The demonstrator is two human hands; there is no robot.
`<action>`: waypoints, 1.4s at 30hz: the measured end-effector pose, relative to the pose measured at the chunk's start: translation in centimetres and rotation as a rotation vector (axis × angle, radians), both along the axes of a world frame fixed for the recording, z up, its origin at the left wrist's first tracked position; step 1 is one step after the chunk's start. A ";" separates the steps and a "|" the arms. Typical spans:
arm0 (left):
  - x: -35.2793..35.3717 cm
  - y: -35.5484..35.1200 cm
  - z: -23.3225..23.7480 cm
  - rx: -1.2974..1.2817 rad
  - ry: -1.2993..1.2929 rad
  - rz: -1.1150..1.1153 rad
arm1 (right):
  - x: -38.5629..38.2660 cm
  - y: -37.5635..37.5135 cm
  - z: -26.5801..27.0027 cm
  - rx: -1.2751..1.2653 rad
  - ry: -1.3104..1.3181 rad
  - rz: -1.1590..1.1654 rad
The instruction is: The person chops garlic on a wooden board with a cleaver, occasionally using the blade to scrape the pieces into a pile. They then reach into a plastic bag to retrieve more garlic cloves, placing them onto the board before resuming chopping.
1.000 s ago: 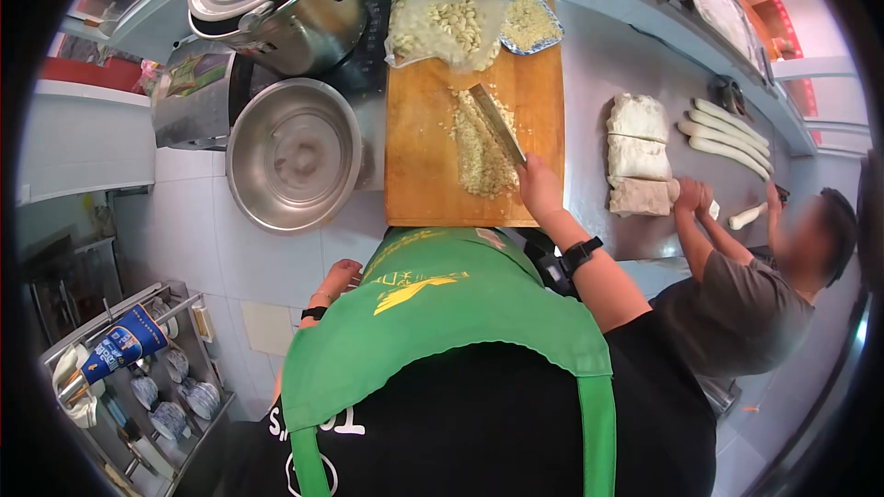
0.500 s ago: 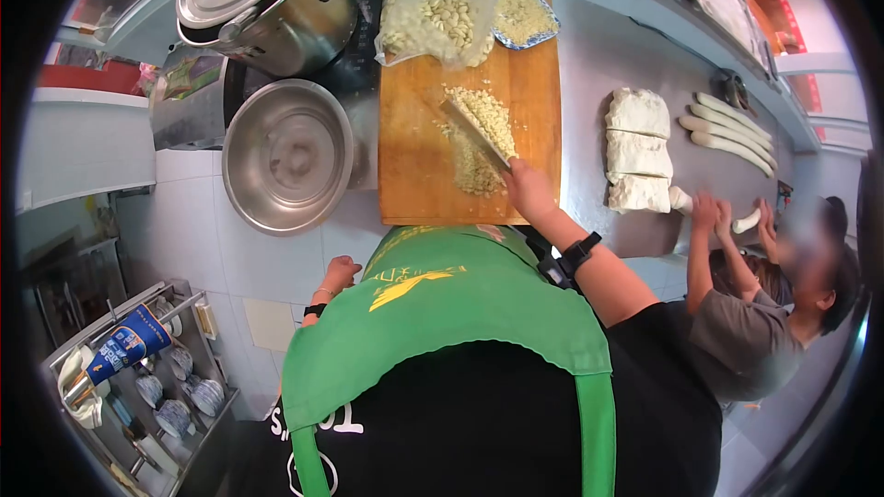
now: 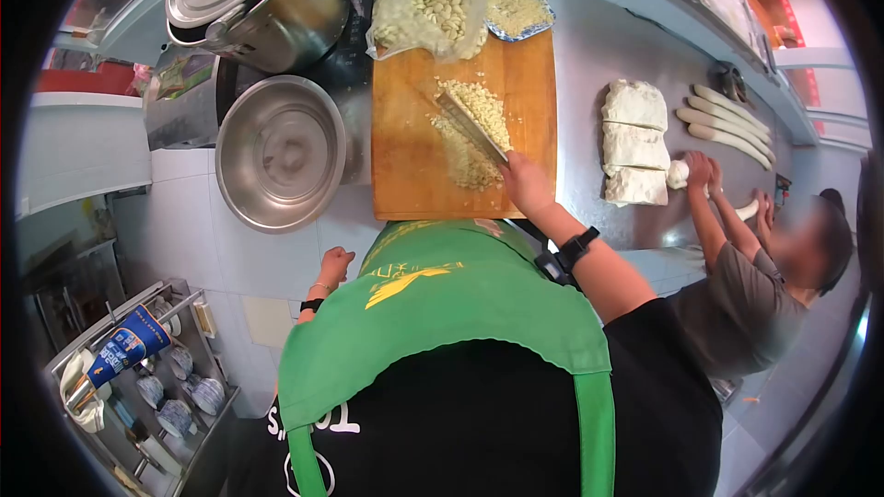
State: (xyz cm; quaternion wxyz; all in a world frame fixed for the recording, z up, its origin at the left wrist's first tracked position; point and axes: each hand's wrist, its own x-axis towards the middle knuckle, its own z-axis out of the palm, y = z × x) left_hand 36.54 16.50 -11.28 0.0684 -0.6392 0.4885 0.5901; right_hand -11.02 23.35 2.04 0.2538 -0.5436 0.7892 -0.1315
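Note:
A cleaver is held in my right hand, its fingers wrapped round the handle. The blade lies across a heap of chopped pale pieces on the wooden cutting board. My left hand hangs beside the green apron, below the board's left corner, with its fingers curled closed and nothing visible in them. At the board's far edge are a clear bag of pale nuts or cloves and a blue-patterned dish of finely chopped pieces.
A metal basin and a lidded steel pot stand left of the board. Dough blocks and long dough strips lie on the steel table. At the right, co-workers' hands handle dough. A rack stands lower left.
The view has shifted slightly, and the cleaver remains over the heap. My left hand is a little higher. At the right, a co-worker's arms and head have moved.

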 end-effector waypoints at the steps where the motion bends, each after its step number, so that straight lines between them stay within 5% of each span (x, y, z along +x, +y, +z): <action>1: -0.4 0.3 0.4 0.003 0.003 -0.003 | 0.0 0.4 -0.6 -0.006 0.005 0.018; 6: -0.4 0.3 0.8 0.181 0.067 0.190 | 0.6 0.5 0.3 -0.008 -0.007 -0.005; 42: 0.5 0.6 0.7 0.229 0.053 0.115 | 1.2 1.5 0.4 0.016 0.024 0.000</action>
